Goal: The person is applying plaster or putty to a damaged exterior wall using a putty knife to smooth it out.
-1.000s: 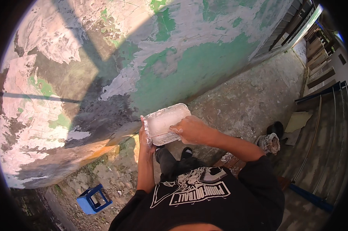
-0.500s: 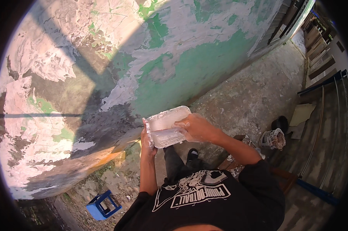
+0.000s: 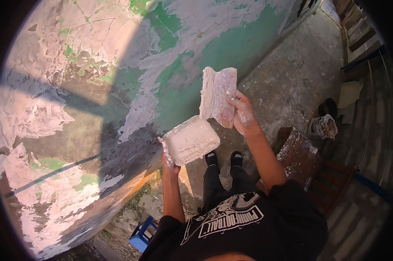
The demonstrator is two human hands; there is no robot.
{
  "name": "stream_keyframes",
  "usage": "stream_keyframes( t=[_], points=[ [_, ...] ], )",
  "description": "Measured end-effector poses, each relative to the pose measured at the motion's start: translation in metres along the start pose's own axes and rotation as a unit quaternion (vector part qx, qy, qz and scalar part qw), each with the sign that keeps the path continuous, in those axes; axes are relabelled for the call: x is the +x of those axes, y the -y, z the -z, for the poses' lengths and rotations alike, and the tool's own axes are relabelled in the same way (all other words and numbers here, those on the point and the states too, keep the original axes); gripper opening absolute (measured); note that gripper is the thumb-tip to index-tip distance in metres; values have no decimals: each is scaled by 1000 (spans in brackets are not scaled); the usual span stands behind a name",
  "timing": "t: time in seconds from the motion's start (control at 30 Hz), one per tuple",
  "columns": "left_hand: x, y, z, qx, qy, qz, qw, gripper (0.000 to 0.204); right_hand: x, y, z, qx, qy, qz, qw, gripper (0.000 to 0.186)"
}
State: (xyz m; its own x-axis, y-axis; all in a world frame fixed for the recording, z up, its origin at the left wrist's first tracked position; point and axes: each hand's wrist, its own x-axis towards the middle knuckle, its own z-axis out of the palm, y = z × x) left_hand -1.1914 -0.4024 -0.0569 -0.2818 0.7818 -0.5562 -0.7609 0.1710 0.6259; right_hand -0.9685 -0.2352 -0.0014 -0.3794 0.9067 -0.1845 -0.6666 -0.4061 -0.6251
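Flat spreader (image 3: 229, 98), head view: raised just beyond the tray (image 3: 216, 146), patchy wall (image 3: 179, 82) to the left. Right hand (image 3: 245, 116) pinches its right edge, fingers narrow; thick white paste (image 3: 208, 93) lines the left edge. Left hand (image 3: 169, 163) grips the tray's left end, more paste spread across it. Risks, my judgement: the overhanging bead could drop onto the concrete ground (image 3: 288, 78) if the spreader tips or jerks; the tray, held at one end, could tilt; smeared fingers might slip.
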Motion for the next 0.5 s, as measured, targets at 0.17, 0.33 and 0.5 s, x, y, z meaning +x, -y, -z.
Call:
stream_keyframes(
  t=[0.17,0.33,0.5],
  points=[
    [1,-17,27,13,11,18,1000,62,4,-14,-4,38,-27,16,999,28],
    [2,-23,35,37,-15,23,999,67,2,-30,-5,60,-62,19,996,28],
    [-3,-33,39,-4,1,41,999,59,3,-42,-1,62,-66,34,995,31]
  ],
)
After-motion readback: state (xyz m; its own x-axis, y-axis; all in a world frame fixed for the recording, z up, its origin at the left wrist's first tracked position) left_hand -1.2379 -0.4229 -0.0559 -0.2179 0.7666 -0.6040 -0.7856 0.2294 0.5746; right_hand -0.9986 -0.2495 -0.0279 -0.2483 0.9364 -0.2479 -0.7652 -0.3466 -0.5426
